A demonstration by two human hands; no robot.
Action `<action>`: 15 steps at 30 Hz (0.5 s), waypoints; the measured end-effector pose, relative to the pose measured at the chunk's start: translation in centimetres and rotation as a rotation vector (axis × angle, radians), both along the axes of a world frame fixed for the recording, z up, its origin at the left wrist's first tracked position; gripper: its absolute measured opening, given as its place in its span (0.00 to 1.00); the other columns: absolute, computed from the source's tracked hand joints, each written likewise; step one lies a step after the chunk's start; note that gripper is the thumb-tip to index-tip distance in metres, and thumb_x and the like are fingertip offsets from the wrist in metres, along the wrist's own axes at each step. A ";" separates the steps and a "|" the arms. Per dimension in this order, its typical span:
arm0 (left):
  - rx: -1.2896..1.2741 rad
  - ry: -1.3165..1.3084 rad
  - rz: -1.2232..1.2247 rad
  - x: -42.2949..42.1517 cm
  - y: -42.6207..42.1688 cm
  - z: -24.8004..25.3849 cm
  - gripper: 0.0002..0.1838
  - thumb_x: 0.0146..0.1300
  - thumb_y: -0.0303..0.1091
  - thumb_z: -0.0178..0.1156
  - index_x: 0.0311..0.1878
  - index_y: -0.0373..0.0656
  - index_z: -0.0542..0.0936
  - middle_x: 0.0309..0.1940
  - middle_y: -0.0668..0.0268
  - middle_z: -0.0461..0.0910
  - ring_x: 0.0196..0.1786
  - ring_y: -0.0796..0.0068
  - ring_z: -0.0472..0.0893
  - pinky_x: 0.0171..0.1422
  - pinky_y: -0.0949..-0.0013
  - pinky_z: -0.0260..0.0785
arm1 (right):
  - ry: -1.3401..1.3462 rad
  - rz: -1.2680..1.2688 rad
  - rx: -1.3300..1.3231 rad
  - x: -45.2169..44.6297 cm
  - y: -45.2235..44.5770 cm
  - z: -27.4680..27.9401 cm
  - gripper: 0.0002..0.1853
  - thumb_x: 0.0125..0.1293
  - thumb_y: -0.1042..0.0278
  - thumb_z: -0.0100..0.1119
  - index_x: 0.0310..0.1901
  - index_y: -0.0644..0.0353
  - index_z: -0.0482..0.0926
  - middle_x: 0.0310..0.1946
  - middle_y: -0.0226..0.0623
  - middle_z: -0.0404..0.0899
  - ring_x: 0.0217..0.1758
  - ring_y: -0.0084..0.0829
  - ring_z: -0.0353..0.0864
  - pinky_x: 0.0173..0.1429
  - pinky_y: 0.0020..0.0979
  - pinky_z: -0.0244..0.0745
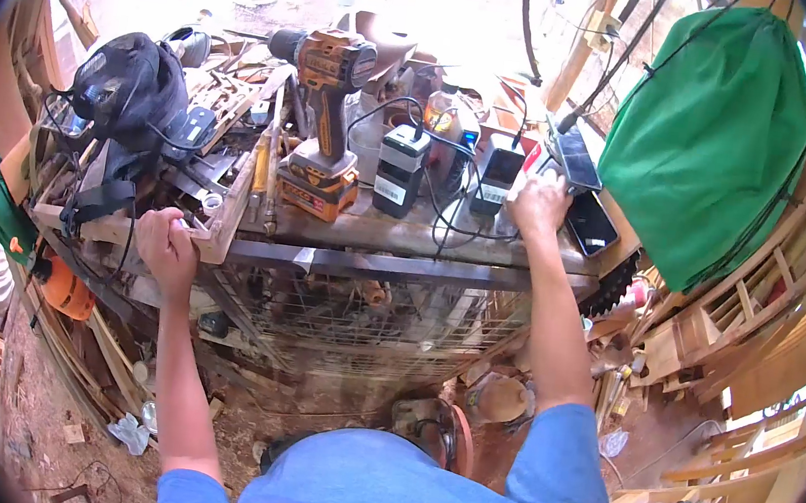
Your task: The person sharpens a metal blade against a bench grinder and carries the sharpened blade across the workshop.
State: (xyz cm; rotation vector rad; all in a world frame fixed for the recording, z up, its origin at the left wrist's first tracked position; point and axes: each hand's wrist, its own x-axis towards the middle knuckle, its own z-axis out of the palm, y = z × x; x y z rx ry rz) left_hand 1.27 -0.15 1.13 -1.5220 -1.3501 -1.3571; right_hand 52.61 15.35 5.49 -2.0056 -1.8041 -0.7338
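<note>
At the front edge of a wooden tray [216,242] full of odds and ends, my left hand [168,247] is closed, fingers curled over the rim. My right hand [539,205] is over the right side of the bench, its fingers bent inward; what they hold, if anything, is hidden. Just beyond those fingers shows a small red and white item [532,157]. Two phones, one upper [578,157] and one lower [592,223], lie right beside this hand. To its left stands a black device with a cable [499,175], and a similar black device [399,172] is farther left.
A cordless drill [331,94] stands upright on its battery mid-bench. A black cap-like bag [130,86] sits on the clutter at left. A green drawstring bag [708,147] hangs at right, above a toothed saw blade [615,288]. Below the bench is a wire-mesh cage [365,322].
</note>
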 end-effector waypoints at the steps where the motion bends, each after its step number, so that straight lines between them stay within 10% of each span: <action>1: -0.003 -0.002 -0.002 0.0 0.0 0.1 0.05 0.62 0.25 0.51 0.34 0.38 0.77 0.27 0.57 0.72 0.34 0.55 0.74 0.43 0.54 0.65 | 0.051 0.015 0.079 -0.2 -1.0 0.3 0.19 0.57 0.51 0.65 0.36 0.61 0.88 0.48 0.45 0.79 0.55 0.48 0.77 0.56 0.51 0.76; 8: -0.020 -0.010 0.006 -0.1 0.0 -0.2 0.06 0.62 0.25 0.50 0.34 0.38 0.77 0.28 0.57 0.72 0.34 0.55 0.73 0.44 0.54 0.64 | 0.503 0.113 0.424 0.7 -8.0 -1.7 0.16 0.57 0.59 0.74 0.35 0.66 0.86 0.35 0.45 0.79 0.43 0.44 0.79 0.48 0.44 0.75; 11: -0.011 -0.016 -0.004 -0.4 0.2 -0.6 0.06 0.63 0.26 0.51 0.36 0.38 0.77 0.29 0.57 0.74 0.35 0.55 0.74 0.44 0.55 0.65 | 1.428 0.416 0.261 1.2 -10.1 -1.2 0.12 0.69 0.64 0.68 0.36 0.68 0.85 0.30 0.27 0.74 0.35 0.22 0.72 0.41 0.29 0.70; 15: -0.021 -0.015 -0.001 -0.5 0.2 -0.6 0.06 0.63 0.25 0.51 0.36 0.38 0.78 0.30 0.57 0.75 0.35 0.55 0.75 0.44 0.55 0.65 | 1.898 1.008 0.153 1.8 -10.4 -1.5 0.10 0.72 0.64 0.65 0.38 0.63 0.82 0.31 0.26 0.71 0.34 0.20 0.68 0.39 0.29 0.66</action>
